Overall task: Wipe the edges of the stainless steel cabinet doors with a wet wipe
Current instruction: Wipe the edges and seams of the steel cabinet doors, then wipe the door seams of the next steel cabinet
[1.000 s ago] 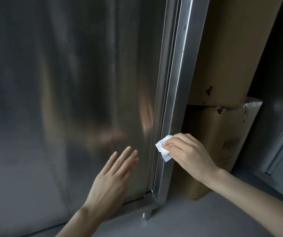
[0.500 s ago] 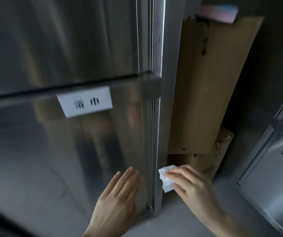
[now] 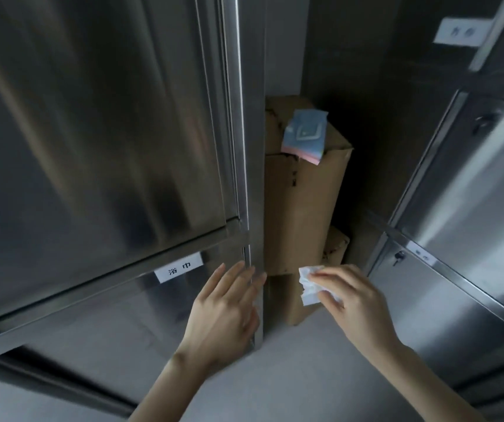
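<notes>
Setting: dim storage corner with a grey floor point(image 3: 305, 376) and brushed-steel fronts on both sides.
Landmark: corner post point(image 3: 255, 178) of the left stainless steel cabinet point(image 3: 92, 147), running top to bottom through the middle of the view.
Lower door point(image 3: 107, 324): left of the corner post, under a white label point(image 3: 179, 267) with printed characters.
Left hand point(image 3: 223, 312): fingers straight and relaxed, gripping nothing, lying flat on the lower door, fingertips reaching the corner post.
Right hand point(image 3: 357, 303): right of the corner post and apart from it, fingers and thumb pinching the wet wipe point(image 3: 308, 287).
Wet wipe: crumpled, white, held in the air just right of the corner post, not touching the steel.
Cardboard box point(image 3: 299, 208): tall, upright, right beside the corner post, behind the wipe.
Blue-and-pink packet point(image 3: 304, 137): lying on top of the cardboard box.
Second cabinet point(image 3: 473, 208): well right of the corner post, with a key lock point(image 3: 399, 256).
</notes>
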The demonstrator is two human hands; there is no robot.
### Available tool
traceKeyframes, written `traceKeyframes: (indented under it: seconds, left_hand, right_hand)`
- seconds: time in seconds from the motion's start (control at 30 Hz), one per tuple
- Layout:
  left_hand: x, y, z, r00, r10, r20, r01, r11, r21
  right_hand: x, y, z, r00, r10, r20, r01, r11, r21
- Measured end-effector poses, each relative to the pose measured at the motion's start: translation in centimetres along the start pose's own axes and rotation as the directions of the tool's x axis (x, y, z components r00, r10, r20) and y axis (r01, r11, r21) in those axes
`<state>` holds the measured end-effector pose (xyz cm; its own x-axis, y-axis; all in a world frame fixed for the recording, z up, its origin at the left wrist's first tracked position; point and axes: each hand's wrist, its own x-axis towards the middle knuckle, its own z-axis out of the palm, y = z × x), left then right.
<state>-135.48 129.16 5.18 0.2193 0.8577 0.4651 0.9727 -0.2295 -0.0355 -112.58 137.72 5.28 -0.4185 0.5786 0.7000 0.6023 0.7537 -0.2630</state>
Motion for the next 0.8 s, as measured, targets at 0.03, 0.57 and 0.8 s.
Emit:
traceKeyframes:
  seconds: [0.03, 0.57, 0.8]
  left_hand:
    - [0.4, 0.2, -0.2, 1.0, 0.018, 0.012, -0.018, 1.0, -0.008]
    - [7.5, 6.6, -0.8, 0.914, 0.388, -0.123, -0.406, 0.888, -0.216]
    - [14.4, 10.9, 0.8, 0.886, 0.433, -0.167, -0.463, 0.85, -0.25]
  right_hand:
    - [-0.2, -0.1, -0.8, 1.0, 0.004, 0.006, -0.003, 0.999, -0.032]
    - [-4.6, 0.0, -12.7, 0.968, 0.189, -0.164, -0.238, 0.896, -0.374]
    - [-4.8, 4.8, -17.5, 0.956, 0.238, -0.171, -0.291, 0.839, -0.46]
